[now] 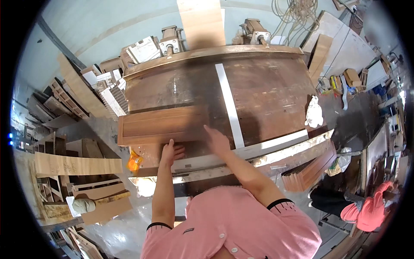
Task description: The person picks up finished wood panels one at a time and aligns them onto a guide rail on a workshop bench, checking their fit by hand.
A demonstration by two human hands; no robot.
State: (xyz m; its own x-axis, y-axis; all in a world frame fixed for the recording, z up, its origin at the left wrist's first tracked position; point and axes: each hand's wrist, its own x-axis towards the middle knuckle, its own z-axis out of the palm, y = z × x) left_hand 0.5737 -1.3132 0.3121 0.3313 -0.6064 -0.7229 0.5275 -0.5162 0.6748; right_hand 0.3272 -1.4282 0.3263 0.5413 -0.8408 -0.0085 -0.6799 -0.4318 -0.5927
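Note:
A brown wooden panel (161, 125) with a raised border lies on the left part of the big worn brown work table (271, 86). My left hand (172, 153) is at the panel's near edge, its thumb against the edge and its fingers apart, pointing right. By the panel's right end is my right hand (217, 140), partly smeared by motion, with one finger stretched out. Nothing shows in its grip. The right end of the panel is blurred, and whether that hand touches it I cannot tell. A white strip (229, 105) runs across the table, right of my right hand.
A pale straightedge bar (276, 144) lies along the near edge. An orange tape-like item (134, 161) sits at the near left corner, a white cloth (314, 111) at the right edge. Stacked brown panels (310, 168) lean near right. Another person (366, 211) in red is lower right.

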